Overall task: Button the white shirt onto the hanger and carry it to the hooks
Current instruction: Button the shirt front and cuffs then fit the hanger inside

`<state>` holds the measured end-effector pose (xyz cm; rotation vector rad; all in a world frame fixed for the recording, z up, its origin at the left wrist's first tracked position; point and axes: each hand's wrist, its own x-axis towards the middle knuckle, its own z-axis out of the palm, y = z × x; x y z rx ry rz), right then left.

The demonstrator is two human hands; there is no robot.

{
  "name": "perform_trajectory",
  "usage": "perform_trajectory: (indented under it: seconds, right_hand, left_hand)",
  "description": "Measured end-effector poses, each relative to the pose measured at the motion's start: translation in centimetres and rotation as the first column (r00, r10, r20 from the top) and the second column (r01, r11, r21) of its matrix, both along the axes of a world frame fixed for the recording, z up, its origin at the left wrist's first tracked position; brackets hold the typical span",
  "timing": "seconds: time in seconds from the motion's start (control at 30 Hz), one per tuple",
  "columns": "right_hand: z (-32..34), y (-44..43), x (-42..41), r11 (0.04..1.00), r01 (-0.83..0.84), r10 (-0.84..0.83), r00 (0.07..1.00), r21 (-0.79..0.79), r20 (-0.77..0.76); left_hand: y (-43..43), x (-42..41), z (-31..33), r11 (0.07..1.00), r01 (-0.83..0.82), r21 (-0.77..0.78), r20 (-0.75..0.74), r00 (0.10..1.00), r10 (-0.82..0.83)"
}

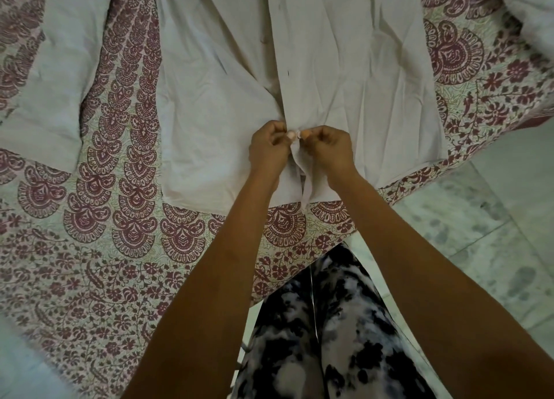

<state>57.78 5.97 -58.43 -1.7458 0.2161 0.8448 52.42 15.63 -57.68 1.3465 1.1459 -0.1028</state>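
White shirt [344, 54] lies spread on the patterned bed [120, 218], hem toward six o'clock; your left grip [271, 146] and right grip [326, 146] each pinch its front edges at a low button [298, 134], so you seem mid-buttoning, hanger unseen, and the carry to the hooks remains.

The head camera looks steeply down from close above the white shirt [344, 69].

Patterned bedspread [90, 233]; pale marble floor [494, 248]
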Motion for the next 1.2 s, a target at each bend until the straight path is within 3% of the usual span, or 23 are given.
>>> perform_trajectory:
  seconds: [0.07,0.1,0.17,0.23,0.3,0.4,0.53,0.63,0.73,0.9,1.07,1.2]
  right_hand:
    - [0.4,0.0,1.0,0.998,-0.049,0.053,0.993,0.041,-0.105]
    - [0.6,0.0,1.3,0.996,-0.072,0.08,0.988,0.059,-0.133]
    - [0.7,0.1,1.6,0.994,-0.073,0.086,0.983,0.084,-0.162]
    - [0.4,0.1,1.5,0.998,-0.03,0.041,0.984,0.063,-0.176]
    - [-0.1,0.2,1.4,0.994,-0.074,0.067,0.994,-0.08,-0.089]
    - [0.2,0.3,1.9,0.916,-0.155,0.246,0.946,-0.37,0.212]
    - [1.1,2.5,2.7,0.918,-0.194,0.337,0.84,-0.345,0.425]
    - [0.4,4.8,3.5,0.816,-0.343,0.533,0.759,-0.465,0.374]
    - [-0.3,5.9,4.3,0.697,-0.38,0.653,0.687,-0.607,0.319]
    - [-0.3,5.4,6.0,0.837,-0.279,0.463,0.82,-0.472,0.336]
    - [-0.3,5.3,7.0,0.843,-0.273,0.453,0.824,-0.463,0.34]
    - [-0.1,5.7,8.1,0.886,-0.237,0.372,0.876,-0.4,0.307]
  left_hand:
    - [0.1,0.1,0.1,0.999,0.035,0.01,0.003,0.999,-0.035]
    - [0.2,0.2,0.2,0.99,0.088,0.11,-0.015,0.996,-0.087]
    - [0.1,0.3,0.3,0.854,0.254,0.453,-0.101,0.967,-0.234]
    - [-0.1,0.4,0.2,0.685,0.369,0.628,-0.201,0.927,-0.316]
    - [0.2,0.4,-0.1,0.701,0.413,0.582,-0.226,0.91,-0.349]
    - [1.6,0.2,-0.4,0.8,0.379,0.466,-0.213,0.925,-0.314]
    - [3.7,1.0,0.3,0.827,0.177,0.533,-0.107,0.984,-0.142]
    - [4.6,2.8,0.8,0.808,0.155,0.568,-0.001,0.982,-0.188]
    - [5.6,4.5,0.2,0.774,0.264,0.576,-0.046,0.956,-0.291]
    - [5.8,5.7,-2.0,0.664,0.511,0.546,-0.251,0.856,-0.452]
    - [5.2,7.5,-1.6,0.697,0.469,0.543,-0.311,0.883,-0.352]
    - [5.9,8.9,-0.5,0.739,0.381,0.555,-0.241,0.925,-0.296]
